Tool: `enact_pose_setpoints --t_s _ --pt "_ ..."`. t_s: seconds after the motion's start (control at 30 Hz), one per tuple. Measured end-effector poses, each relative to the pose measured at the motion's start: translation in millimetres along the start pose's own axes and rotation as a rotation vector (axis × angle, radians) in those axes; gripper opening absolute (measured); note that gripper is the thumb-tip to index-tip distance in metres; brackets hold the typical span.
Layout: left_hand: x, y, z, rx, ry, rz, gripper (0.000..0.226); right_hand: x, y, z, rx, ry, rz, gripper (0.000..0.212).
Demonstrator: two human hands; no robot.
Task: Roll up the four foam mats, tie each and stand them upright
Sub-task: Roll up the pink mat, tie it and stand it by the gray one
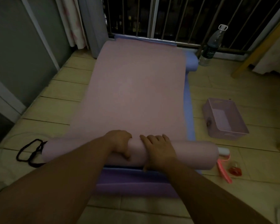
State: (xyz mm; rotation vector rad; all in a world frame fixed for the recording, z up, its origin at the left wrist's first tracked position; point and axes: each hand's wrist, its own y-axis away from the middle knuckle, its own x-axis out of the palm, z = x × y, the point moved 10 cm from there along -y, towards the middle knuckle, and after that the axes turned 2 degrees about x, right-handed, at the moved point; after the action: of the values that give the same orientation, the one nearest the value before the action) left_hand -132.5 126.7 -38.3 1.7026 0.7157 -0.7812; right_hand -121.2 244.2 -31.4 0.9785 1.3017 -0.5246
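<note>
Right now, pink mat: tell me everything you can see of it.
The pink mat looks like plain matte foam. Its near end is wound into a thick roll lying crosswise, and the rest lies flat, stretching away from the person. It rests on a blue mat that shows along its right edge and far end. The left hand curls over the roll's middle. The right hand presses on it beside it, fingers spread. No tie is visible round it.

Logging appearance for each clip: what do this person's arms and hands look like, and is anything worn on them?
The left hand and right hand are bare: no gloves, no watch or bracelet visible. Both forearms are bare too, with no sleeve in view. The picture is dim and slightly blurred, so a thin ring on the fingers could go unseen.
</note>
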Motion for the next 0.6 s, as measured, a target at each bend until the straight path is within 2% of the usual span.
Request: enact_pose_setpoints --t_s 0.03,0.13,0.23,0.3,0.37,0.4,0.53,0.6 --pt "2.4 0.8 -0.3 0.007 0.009 -0.004 0.068 1.3 -1.5 0.5 0.005 0.002 0.014 0.111" --pt "10.7 4.6 -1.9 0.043 0.027 -0.035 0.072 -1.4 -7.3 0.6 0.022 -0.022 0.062 0.079" --pt "10.2 9.1 -7.5 0.080 -0.171 -0.129 0.092 6.7 -9.5 -9.1 0.091 -0.148 0.199 0.067" --pt "6.9 10.6 -12.8 0.086 -0.239 -0.161 0.089 9.8 -8.8 -11.7 0.089 -0.199 0.277 0.069" --pt "6.2 9.0 -13.9 0.074 -0.201 -0.130 0.079 13.2 -8.2 -11.9 0.058 -0.212 0.329 0.075" --pt "7.6 7.3 -11.6 0.057 -0.161 -0.092 0.075 11.4 -8.2 -10.9 0.044 -0.209 0.307 0.079" --pt "5.8 0.8 -0.5 0.005 -0.018 0.021 0.070 -4.5 -5.5 -4.4 -0.017 -0.049 0.020 0.102" --pt "4.7 -0.5 1.6 0.005 0.017 0.040 0.070 -0.5 -4.5 -0.5 -0.026 -0.007 0.024 0.109"
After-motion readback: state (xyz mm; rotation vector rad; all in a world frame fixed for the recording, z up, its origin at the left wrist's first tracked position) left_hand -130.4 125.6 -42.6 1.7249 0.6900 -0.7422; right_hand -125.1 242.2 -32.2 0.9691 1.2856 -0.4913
